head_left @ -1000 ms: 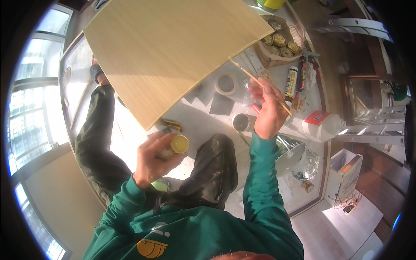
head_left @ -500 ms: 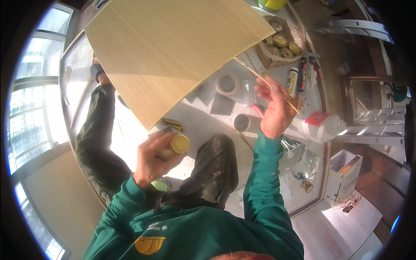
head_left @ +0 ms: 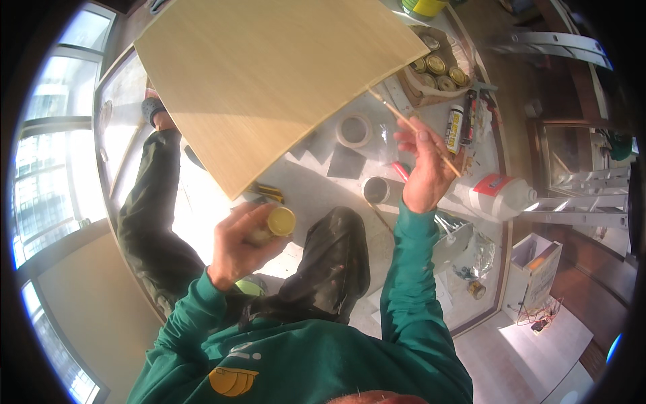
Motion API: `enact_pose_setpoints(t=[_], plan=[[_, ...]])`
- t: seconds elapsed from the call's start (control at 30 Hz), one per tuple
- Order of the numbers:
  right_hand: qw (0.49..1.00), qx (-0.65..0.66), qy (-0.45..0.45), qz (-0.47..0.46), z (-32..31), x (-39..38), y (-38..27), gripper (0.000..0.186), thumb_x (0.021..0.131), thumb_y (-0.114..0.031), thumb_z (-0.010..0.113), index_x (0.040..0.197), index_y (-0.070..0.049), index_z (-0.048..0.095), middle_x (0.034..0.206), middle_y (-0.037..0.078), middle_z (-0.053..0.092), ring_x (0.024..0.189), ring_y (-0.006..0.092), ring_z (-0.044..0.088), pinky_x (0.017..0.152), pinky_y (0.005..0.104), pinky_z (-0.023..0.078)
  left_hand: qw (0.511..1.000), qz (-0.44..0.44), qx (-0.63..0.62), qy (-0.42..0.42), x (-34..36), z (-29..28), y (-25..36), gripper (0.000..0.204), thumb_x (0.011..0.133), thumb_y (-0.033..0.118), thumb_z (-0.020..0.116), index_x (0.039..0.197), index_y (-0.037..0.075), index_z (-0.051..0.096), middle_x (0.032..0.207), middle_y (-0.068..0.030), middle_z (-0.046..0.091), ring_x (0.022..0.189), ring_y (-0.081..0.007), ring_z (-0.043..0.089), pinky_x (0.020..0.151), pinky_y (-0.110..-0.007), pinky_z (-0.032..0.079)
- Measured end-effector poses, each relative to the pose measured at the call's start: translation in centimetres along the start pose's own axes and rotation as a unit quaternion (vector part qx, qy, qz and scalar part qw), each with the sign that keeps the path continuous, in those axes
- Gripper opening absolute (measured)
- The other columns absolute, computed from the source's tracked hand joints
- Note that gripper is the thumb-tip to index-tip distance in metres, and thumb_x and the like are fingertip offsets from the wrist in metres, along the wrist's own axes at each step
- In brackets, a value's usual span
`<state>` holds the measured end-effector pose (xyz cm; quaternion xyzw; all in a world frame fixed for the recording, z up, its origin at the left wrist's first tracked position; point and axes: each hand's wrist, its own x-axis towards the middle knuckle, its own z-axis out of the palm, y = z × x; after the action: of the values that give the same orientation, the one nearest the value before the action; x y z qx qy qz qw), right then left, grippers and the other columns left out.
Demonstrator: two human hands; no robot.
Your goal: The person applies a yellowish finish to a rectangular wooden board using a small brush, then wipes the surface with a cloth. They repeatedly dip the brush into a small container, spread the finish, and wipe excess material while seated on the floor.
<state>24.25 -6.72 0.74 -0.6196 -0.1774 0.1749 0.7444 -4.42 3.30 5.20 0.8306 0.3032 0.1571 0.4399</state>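
My left hand [head_left: 240, 240] is wrapped round a small round pot [head_left: 281, 221] with a yellowish top, held above my lap. Pinched in my right hand [head_left: 428, 165] is a thin wooden paintbrush [head_left: 410, 128]. Its tip meets the right-hand edge of a large light-wood panel [head_left: 269, 87]; whether it touches or hovers just over the edge I cannot tell. The panel lies tilted in front of me, one corner pointing toward my left hand. A utility knife [head_left: 269, 194] in yellow and black rests by that corner.
Right of the panel lie a roll of tape [head_left: 354, 130], a dark square sheet [head_left: 345, 163], a cup [head_left: 376, 190] and sealant tubes [head_left: 455, 128]. A box of several small tins [head_left: 436, 64] stands behind. A white bottle [head_left: 501, 195] lies on the right, near a ladder [head_left: 579, 209]. My knees flank the work surface.
My right hand and the brush have shifted very slightly, the brush tip a little to the right along the panel's edge. The left hand with the pot is almost still.
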Motion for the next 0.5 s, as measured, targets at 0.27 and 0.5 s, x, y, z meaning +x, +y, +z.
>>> enact_pose_setpoints(t=[0.27, 0.5], plan=[[0.999, 0.045, -0.012, 0.020, 0.0, -2.5, -0.5, 0.025, 0.100, -0.012, 0.061, 0.115, 0.004, 0.072, 0.102, 0.018, 0.076, 0.084, 0.0202, 0.072, 0.073, 0.0284, 0.053, 1.000, 0.006, 0.003, -0.006, -0.4, -0.1, -0.1, 0.049, 0.070, 0.005, 0.088, 0.116, 0.003, 0.072, 0.103, -0.0136, 0.071, 0.087, -0.0277, 0.070, 0.077, -0.037, 0.057], [0.999, 0.027, -0.025, 0.037, 0.2, -1.2, 0.1, 0.026, 0.101, -0.015, 0.061, 0.115, 0.004, 0.072, 0.102, 0.019, 0.076, 0.084, 0.0195, 0.071, 0.075, 0.0287, 0.052, 0.999, 0.039, 0.017, 0.018, -0.3, 0.3, -0.3, 0.050, 0.069, 0.009, 0.090, 0.115, 0.001, 0.072, 0.091, -0.0112, 0.071, 0.077, -0.0198, 0.070, 0.069, -0.031, 0.056]])
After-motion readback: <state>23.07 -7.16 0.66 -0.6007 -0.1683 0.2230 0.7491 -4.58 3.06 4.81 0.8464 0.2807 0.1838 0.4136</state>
